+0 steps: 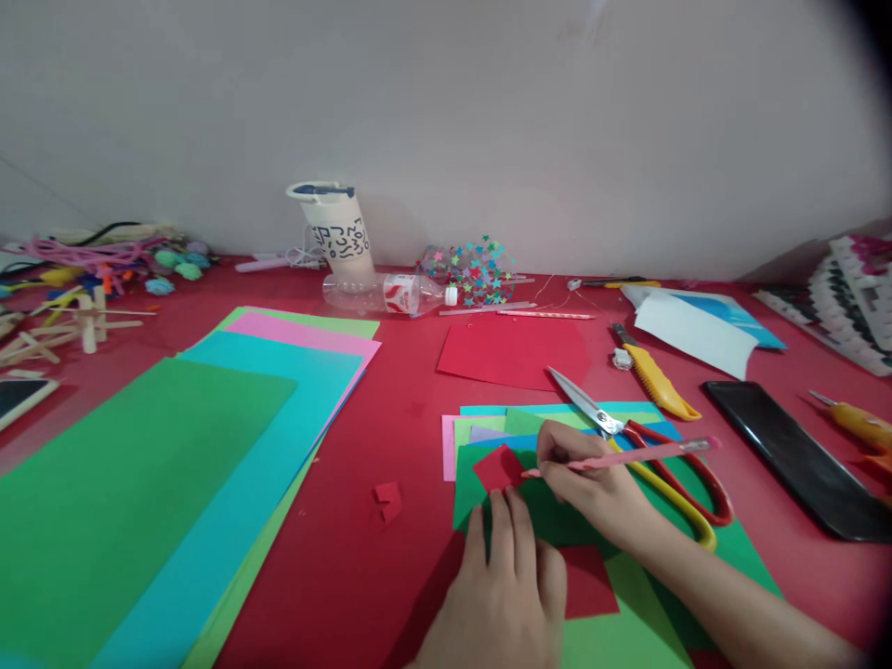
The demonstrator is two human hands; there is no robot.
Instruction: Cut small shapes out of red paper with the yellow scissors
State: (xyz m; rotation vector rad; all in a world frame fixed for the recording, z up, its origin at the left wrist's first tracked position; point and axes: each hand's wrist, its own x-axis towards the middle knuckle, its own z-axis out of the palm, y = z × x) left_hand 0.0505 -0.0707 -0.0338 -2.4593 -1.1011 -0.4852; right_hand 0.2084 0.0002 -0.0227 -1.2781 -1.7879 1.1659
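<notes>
A small red paper square [497,465] lies on a dark green sheet [465,497], on top of a stack of coloured paper. My left hand [508,581] rests with outstretched fingers, their tips at the square's lower edge. In my right hand [592,483] is a pink pencil [648,454], its point down at the square's right corner. Scissors [608,424] with red and yellow handles lie on the stack beyond my right hand, blades pointing away to the left. Under the left hand's right side shows another red paper piece [591,585].
Left stands a stack of large sheets [209,446]. A red scrap [388,502] lies between the stacks. Behind are a red sheet [512,351], a plastic bottle [400,295] and a white cup [341,237]. Rightward lie a yellow cutter [659,379] and a black phone [794,455].
</notes>
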